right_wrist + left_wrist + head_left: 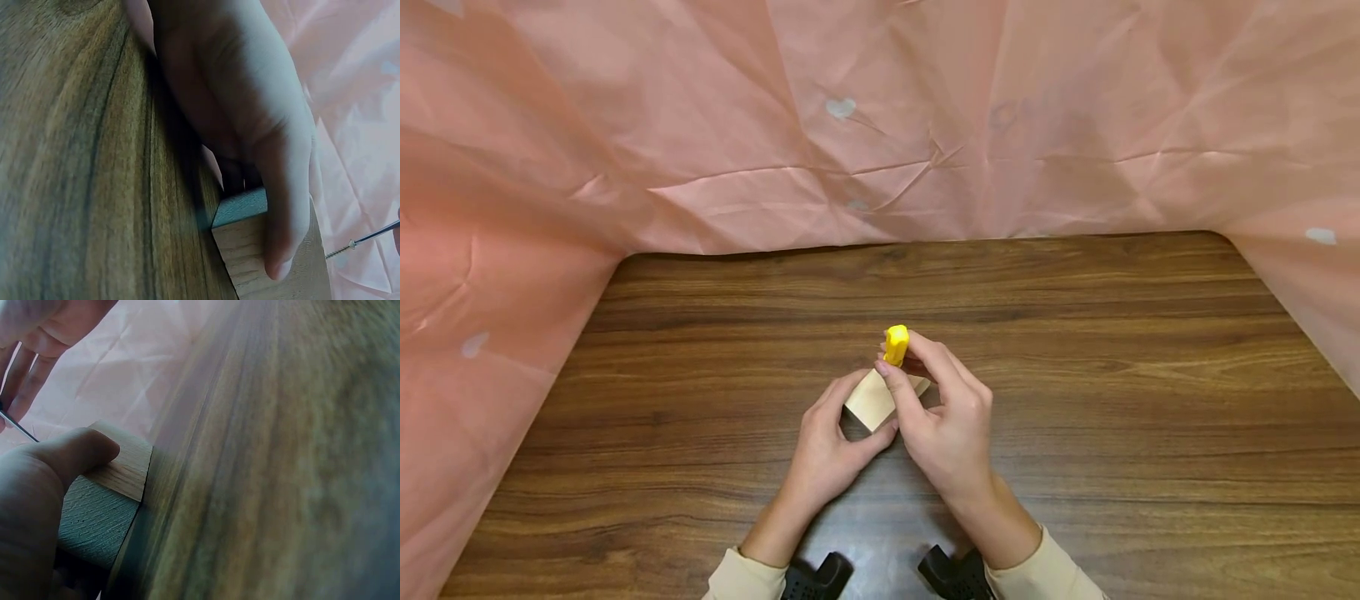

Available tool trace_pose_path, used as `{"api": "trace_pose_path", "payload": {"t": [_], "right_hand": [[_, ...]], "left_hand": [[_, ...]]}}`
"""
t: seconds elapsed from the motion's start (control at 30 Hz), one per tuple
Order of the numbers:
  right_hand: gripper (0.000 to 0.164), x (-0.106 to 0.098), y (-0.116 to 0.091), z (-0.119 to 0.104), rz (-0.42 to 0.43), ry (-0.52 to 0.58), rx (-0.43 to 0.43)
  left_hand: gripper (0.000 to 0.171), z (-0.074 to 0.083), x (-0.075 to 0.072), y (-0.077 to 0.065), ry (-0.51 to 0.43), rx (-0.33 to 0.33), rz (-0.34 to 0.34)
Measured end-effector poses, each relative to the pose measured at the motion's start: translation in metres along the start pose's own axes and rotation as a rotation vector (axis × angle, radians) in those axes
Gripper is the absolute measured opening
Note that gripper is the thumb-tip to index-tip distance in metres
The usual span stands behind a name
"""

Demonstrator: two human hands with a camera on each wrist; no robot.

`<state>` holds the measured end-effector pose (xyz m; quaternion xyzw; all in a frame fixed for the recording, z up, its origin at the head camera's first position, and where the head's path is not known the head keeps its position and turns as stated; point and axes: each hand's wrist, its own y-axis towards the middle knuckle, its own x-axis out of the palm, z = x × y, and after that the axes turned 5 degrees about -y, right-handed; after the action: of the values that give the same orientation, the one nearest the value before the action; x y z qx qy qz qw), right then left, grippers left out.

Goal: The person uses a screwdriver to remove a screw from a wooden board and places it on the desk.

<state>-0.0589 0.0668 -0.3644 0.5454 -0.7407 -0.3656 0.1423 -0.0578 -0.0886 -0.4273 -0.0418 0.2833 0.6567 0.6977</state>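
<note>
My left hand (829, 450) grips a pale wooden block (872, 402) near the middle of the table, thumb along its near side. In the left wrist view, the block (128, 459) shows a smooth tan face and a rough grey-green one. My right hand (953, 417) pinches the yellow handle of a screwdriver (897, 343) between thumb and fingers, upright over the block. A metal screw (340, 251) is lined up with the screwdriver's shaft (378, 232) in the right wrist view, its point right at the block's face.
The brown wood-grain table (700, 358) spreads around both hands. A pink cloth (917, 125) with pale hearts hangs along its back and sides. Black wrist devices (831, 575) show at the lower edge by the cream sleeves (1037, 567).
</note>
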Motion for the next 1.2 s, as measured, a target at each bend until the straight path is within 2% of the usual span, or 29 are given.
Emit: {"api": "trace_pose_path", "payload": {"t": [0.2, 0.43, 0.67, 0.93, 1.2], "right_hand": [[0.029, -0.0004, 0.0012, -0.0007, -0.043, 0.001, 0.028], [0.027, -0.0019, 0.0034, -0.0005, -0.104, -0.061, 0.056], [0.027, -0.003, 0.0058, 0.0001, -0.159, -0.029, 0.117], [0.018, -0.0058, 0.0033, 0.0016, -0.078, -0.07, 0.129], [0.023, -0.0035, 0.0083, 0.0002, -0.028, 0.043, 0.118]], "left_hand": [[0.064, 0.0032, -0.0019, -0.0003, -0.011, -0.065, -0.013], [0.063, 0.0033, -0.0034, -0.0001, -0.007, -0.077, -0.013], [0.062, 0.001, -0.0016, -0.0031, -0.02, -0.104, -0.015], [0.063, 0.0018, 0.0013, -0.0037, -0.015, -0.082, -0.024], [0.062, 0.0063, -0.0014, 0.001, -0.011, -0.061, -0.019]]}}
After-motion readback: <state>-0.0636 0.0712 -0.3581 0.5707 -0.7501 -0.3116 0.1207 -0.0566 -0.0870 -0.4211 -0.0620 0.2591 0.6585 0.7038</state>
